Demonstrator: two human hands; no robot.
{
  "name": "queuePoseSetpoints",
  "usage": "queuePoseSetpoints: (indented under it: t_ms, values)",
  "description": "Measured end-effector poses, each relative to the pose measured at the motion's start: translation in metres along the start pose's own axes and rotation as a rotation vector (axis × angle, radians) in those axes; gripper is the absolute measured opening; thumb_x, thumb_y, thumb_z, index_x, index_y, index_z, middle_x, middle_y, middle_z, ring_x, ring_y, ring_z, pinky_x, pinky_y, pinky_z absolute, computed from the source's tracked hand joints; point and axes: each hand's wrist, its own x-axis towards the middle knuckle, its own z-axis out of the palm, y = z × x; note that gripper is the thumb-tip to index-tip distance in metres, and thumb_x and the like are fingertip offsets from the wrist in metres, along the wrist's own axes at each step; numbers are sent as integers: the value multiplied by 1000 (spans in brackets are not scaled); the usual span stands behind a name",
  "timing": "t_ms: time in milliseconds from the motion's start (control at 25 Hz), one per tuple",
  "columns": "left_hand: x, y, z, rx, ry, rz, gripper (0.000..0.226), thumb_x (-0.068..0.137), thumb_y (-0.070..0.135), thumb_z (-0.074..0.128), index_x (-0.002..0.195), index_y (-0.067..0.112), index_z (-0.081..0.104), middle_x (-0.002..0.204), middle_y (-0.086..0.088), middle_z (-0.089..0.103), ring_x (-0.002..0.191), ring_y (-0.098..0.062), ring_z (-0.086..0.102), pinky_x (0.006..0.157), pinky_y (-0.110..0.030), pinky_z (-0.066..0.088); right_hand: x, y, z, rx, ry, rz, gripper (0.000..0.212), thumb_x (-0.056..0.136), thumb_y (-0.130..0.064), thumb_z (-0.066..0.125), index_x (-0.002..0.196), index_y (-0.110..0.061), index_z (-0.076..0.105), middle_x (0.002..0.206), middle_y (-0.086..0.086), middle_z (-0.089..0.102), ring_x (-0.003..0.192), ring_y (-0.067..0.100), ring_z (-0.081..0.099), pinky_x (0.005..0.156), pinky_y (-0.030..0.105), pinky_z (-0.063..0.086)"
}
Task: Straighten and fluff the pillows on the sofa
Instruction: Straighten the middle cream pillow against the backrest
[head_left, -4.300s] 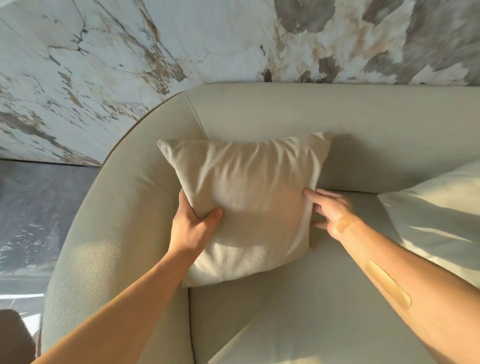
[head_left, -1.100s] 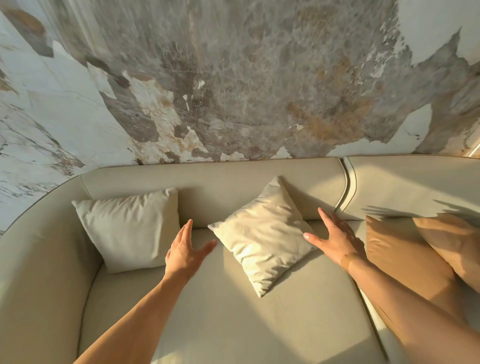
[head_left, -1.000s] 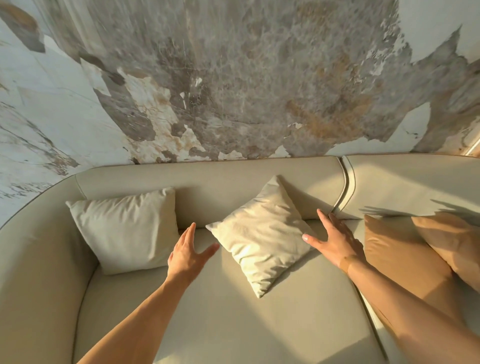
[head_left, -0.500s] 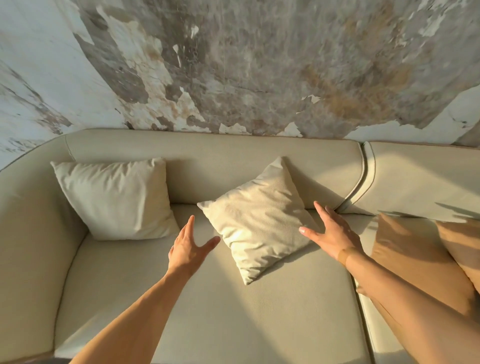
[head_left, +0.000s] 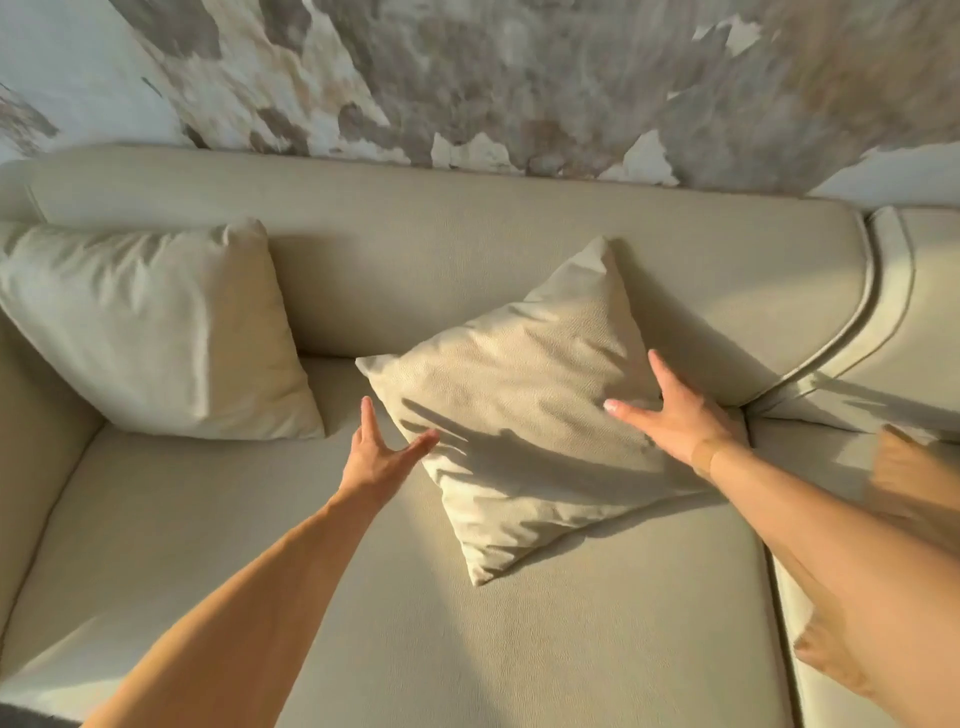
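A beige pillow lies skewed like a diamond on the sofa seat, one corner leaning on the backrest. My left hand is open at its lower left edge, thumb just reaching the fabric. My right hand is open with spread fingers, resting on the pillow's right side. A second cream pillow stands upright in the sofa's left corner against the backrest.
The sofa backrest runs along a marbled wall. A tan cushion shows at the right edge, partly behind my right forearm. A seam splits the seat at the right.
Since the earliest frame I left the corner pillow and turned right. In the last second both open hands closed in on the skewed pillow; my right hand now touches it.
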Motion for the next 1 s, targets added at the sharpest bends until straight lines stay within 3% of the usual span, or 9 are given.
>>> queuePoseSetpoints:
  t_ms: [200, 320, 480, 640, 840, 1000]
  values:
    - [41, -12, 26, -65, -59, -118, 132, 62, 72, 73, 153, 30, -14, 162, -12, 19, 144, -34, 29, 113, -47, 29, 49, 21, 19, 99, -18, 78, 111, 69, -70, 66, 154, -29, 7, 159, 1, 26, 145, 24, 27, 113, 36, 24]
    - [44, -10, 35, -159, -133, -128, 136, 55, 72, 77, 151, 39, -13, 161, -5, 23, 142, -31, 33, 112, -53, 33, 63, 23, 22, 143, -31, 108, 119, 65, -70, 70, 154, -26, 5, 159, 1, 27, 144, 24, 28, 113, 35, 24]
    - [44, 1, 40, -295, -155, -207, 144, 46, 74, 82, 146, 49, -19, 160, 2, 25, 140, -26, 36, 99, -50, 43, 67, 20, 18, 198, -87, 160, 130, 52, -74, 75, 152, -36, 2, 155, -5, 35, 138, 24, 40, 111, 46, 34]
    - [44, 6, 44, -520, -112, -239, 141, 52, 60, 88, 146, 52, -17, 160, 2, 25, 141, -24, 34, 102, -55, 40, 60, 16, 15, 216, -105, 187, 133, 45, -79, 74, 150, -43, 1, 157, -8, 31, 138, 25, 38, 109, 51, 34]
    - [36, 16, 50, -525, -133, -176, 141, 53, 48, 92, 148, 49, -12, 156, 0, 33, 127, -23, 45, 102, -59, 40, 50, 14, 11, 250, -115, 237, 138, 38, -92, 63, 145, -50, -14, 157, -5, 31, 136, 27, 42, 107, 53, 36]
    - [32, 27, 41, -431, -121, -80, 133, 58, 42, 92, 151, 46, -4, 155, 0, 32, 132, -27, 44, 100, -59, 45, 32, 13, 11, 365, -115, 262, 134, 38, -91, 64, 140, -58, -16, 161, -9, 18, 132, 30, 44, 91, 50, 48]
